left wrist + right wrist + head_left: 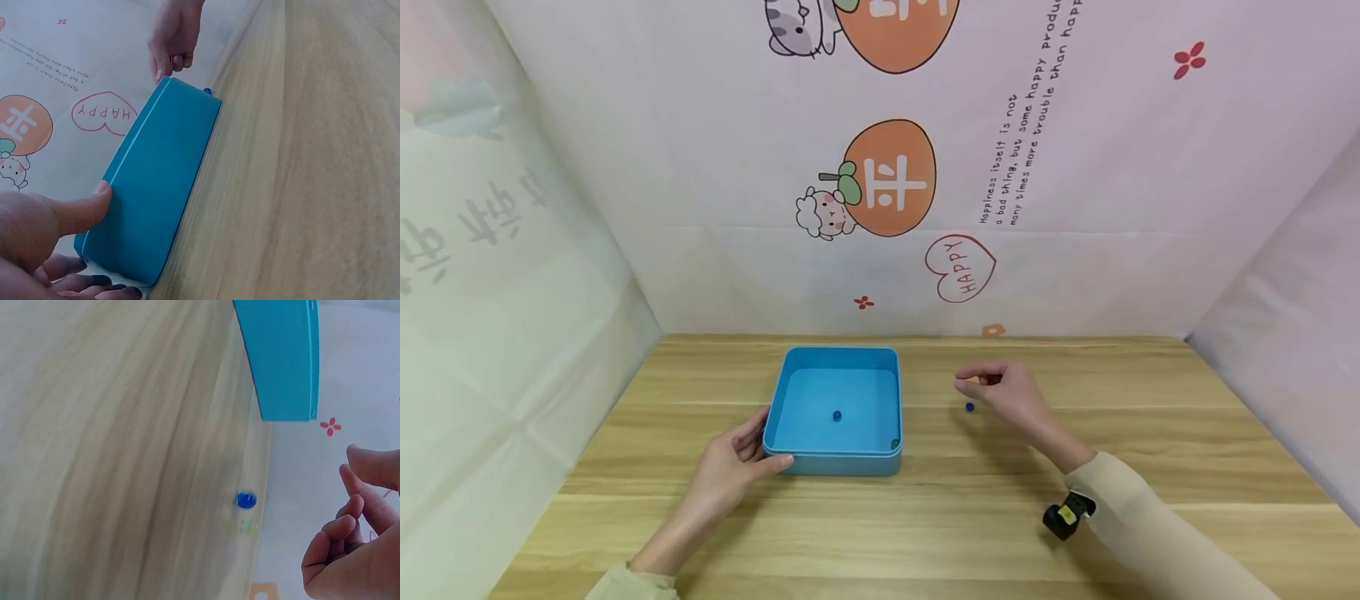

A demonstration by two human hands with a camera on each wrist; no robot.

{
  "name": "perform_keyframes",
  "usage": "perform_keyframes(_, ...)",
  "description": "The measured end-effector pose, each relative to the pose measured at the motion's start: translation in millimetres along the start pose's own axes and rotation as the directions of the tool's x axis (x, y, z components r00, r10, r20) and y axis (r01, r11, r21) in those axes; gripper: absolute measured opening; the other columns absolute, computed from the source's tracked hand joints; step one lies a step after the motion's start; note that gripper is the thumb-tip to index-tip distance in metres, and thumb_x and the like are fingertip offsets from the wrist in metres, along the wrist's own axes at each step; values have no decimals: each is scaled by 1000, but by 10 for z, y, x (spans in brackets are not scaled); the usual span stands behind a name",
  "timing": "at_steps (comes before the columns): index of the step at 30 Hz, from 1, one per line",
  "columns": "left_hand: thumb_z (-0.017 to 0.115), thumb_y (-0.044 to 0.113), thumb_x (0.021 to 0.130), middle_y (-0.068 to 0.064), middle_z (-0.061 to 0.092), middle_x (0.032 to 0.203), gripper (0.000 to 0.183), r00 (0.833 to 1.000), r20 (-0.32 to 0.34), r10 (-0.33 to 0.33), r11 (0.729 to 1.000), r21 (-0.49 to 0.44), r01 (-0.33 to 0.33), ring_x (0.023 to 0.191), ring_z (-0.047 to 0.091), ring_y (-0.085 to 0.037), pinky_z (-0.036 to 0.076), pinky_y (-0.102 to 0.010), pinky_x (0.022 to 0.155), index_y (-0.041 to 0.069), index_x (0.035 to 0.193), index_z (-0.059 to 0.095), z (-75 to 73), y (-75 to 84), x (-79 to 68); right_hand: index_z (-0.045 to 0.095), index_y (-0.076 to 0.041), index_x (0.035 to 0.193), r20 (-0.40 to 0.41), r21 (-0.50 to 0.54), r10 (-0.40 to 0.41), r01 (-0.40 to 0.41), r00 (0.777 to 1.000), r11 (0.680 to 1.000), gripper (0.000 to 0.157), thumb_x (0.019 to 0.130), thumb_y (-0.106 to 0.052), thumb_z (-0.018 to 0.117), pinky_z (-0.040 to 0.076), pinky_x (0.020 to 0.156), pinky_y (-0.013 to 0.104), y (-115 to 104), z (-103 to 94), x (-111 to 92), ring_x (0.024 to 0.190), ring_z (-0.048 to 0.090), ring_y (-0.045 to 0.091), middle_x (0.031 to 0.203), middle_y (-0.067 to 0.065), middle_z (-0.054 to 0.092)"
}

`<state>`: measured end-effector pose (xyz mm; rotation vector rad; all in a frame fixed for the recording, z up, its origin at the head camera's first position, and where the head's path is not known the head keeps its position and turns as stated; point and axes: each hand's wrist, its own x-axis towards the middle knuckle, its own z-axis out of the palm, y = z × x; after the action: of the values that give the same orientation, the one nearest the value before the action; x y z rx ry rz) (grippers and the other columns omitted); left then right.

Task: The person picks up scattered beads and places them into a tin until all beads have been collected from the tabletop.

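A square light-blue box [842,464], open at the top, stands on the table. My left hand [730,467] grips its near left corner, thumb on the near wall and fingers along the left side. Inside lie a dark blue marble [837,416] and a green marble [895,444] in the near right corner. Right of the box my right hand [1007,392] hovers over a blue marble [970,407]. Its thumb and index finger point toward each other with nothing seen between them; the other fingers are bent. In the right wrist view, a pale green marble [249,526] lies beside the blue marble [246,500].
The wood-grain table [925,533] meets a printed white cloth [1075,275] at its back edge. More pale cloth hangs at the left and right sides. A small black device [1063,517] sits at the right wrist by the sleeve.
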<state>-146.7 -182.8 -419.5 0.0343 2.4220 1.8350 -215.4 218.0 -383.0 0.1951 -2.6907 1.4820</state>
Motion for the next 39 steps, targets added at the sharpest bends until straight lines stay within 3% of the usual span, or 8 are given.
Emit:
perform_keyframes(22, 84, 9, 92, -26, 35, 163, 86, 1000, -21, 3, 1000, -7, -3, 145, 43, -38, 48, -40, 108, -2, 162, 35, 31, -3, 10, 78, 5, 116, 40, 23, 79, -80, 996, 997, 27, 96, -13, 80, 37, 58, 25, 312, -200, -83, 73, 45, 18, 79, 6, 56)
perform_keyframes(34, 83, 6, 92, -27, 35, 163, 86, 1000, -18, 7, 1000, -19, -7, 145, 41, -38, 47, -40, 108, -3, 162, 34, 34, 7, 11, 77, 3, 119, 85, -17, 130, -129, 988, 992, 30, 95, -13, 81, 43, 63, 28, 415, -206, -65, 83, 50, 22, 98, 10, 66)
perform_keyframes(39, 83, 6, 93, -27, 35, 163, 85, 1000, -17, 7, 1000, -17, -7, 145, 41, -38, 47, -40, 108, -3, 162, 34, 33, 16, 2, 79, 3, 114, 90, -58, 120, -115, 989, 992, 26, 93, -12, 83, 41, 60, 26, 441, -167, -44, 78, 51, 20, 95, 11, 70)
